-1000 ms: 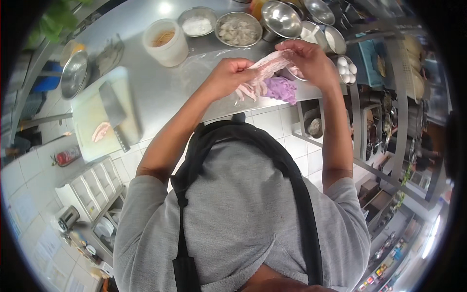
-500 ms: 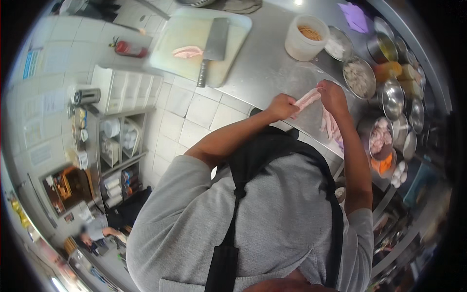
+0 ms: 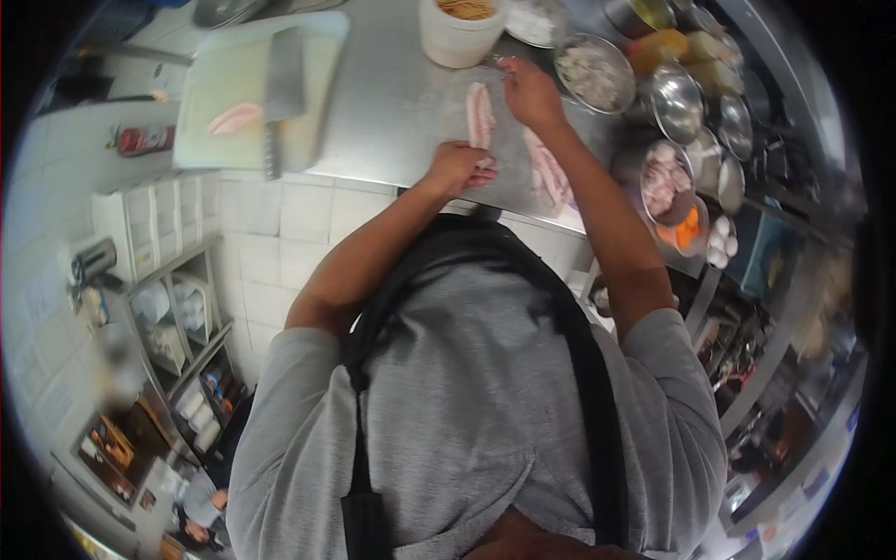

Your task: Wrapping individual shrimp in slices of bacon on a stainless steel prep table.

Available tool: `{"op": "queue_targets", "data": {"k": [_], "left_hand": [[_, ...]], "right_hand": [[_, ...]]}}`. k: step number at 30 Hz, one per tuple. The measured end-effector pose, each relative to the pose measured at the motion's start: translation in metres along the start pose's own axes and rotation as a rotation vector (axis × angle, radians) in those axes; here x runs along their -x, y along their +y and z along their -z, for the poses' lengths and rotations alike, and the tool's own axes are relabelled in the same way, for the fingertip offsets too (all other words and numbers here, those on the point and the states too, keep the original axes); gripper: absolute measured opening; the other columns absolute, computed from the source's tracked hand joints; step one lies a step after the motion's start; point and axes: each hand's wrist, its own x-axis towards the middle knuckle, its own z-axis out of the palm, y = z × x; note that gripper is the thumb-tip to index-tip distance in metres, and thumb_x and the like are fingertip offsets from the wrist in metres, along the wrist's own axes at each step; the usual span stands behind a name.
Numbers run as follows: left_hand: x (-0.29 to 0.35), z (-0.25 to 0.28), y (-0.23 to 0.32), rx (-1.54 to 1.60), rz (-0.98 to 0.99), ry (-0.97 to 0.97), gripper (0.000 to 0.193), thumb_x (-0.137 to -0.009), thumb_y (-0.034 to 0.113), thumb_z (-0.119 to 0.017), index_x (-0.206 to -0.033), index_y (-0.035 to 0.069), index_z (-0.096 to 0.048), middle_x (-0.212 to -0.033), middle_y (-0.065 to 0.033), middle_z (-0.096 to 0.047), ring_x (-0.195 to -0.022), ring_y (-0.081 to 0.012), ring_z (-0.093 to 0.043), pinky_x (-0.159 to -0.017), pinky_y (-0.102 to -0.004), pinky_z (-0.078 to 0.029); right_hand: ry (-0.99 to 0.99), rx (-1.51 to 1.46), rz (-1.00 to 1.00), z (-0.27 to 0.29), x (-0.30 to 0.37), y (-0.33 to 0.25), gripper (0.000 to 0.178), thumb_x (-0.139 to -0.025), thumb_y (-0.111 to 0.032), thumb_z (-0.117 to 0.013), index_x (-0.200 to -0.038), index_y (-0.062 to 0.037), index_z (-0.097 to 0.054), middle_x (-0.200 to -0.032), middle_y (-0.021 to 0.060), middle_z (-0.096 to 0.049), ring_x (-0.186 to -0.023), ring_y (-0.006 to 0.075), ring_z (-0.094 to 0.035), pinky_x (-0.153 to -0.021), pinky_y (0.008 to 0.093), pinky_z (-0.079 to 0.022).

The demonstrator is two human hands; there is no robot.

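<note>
A long, pale pink strip of streaky raw meat (image 3: 480, 114) lies lengthwise on the steel worktop. My left hand (image 3: 459, 170) is at its near end, thumb and fingers apart; the thumb side is close to the meat. To the right of the strip's far end is my right hand (image 3: 532, 93), its fingers bent together toward the white tub (image 3: 457, 39). Whatever its fingertips may pinch is too small to make out. More raw meat strips (image 3: 549, 170) lie on the worktop beneath my right forearm, which partly hides them.
On the left, a cleaver (image 3: 285, 84) and a meat piece (image 3: 235, 119) rest on a pale cutting board (image 3: 322, 56). Thin sticks fill the tub. Bowls of pale pieces (image 3: 595, 73), pink meat (image 3: 665, 177) and orange pieces (image 3: 686, 231) stand at the right.
The meat strip, held between both hands before, now lies on the worktop. My right hand has let go of its far end and moved away toward the tub. The whole view has shifted.
</note>
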Motion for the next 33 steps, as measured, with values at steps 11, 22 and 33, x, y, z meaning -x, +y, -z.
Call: {"op": "queue_targets", "data": {"k": [11, 22, 33], "left_hand": [[0.028, 0.006, 0.003, -0.519, 0.186, -0.168, 0.033, -0.094, 0.022, -0.071, -0.121, 0.003, -0.066, -0.105, -0.0080, -0.075, -0.084, -0.0191, -0.074, -0.069, -0.0296, -0.056], [-0.014, 0.008, 0.049, -0.948, -0.614, -0.105, 0.029, -0.091, 0.019, -0.072, -0.115, 0.004, -0.072, -0.108, -0.0135, -0.075, -0.085, -0.0220, -0.073, -0.078, -0.0351, -0.057], [-0.056, -0.116, 0.027, -1.425, -0.941, -0.097, 0.028, -0.083, 0.015, -0.074, -0.111, 0.013, -0.075, -0.113, -0.0132, -0.067, -0.108, -0.0335, -0.066, -0.090, -0.0437, -0.056]], "right_hand": [[-0.177, 0.280, 0.021, -0.023, 0.054, -0.035, 0.038, -0.084, -0.015, -0.063, -0.121, -0.0084, -0.068, -0.132, 0.0114, -0.062, -0.123, 0.0343, -0.057, -0.097, 0.0464, -0.054], [0.142, 0.154, -0.365, 0.076, 0.156, 0.042, 0.034, -0.085, -0.015, -0.071, -0.118, -0.0072, -0.070, -0.114, 0.0176, -0.069, -0.108, 0.0390, -0.065, -0.092, 0.0466, -0.054], [0.482, -0.721, -0.594, 0.064, 0.165, 0.087, 0.014, -0.097, -0.015, -0.064, -0.102, -0.0025, -0.067, -0.096, 0.0105, -0.070, -0.092, 0.0292, -0.071, -0.085, 0.0369, -0.057]]}}
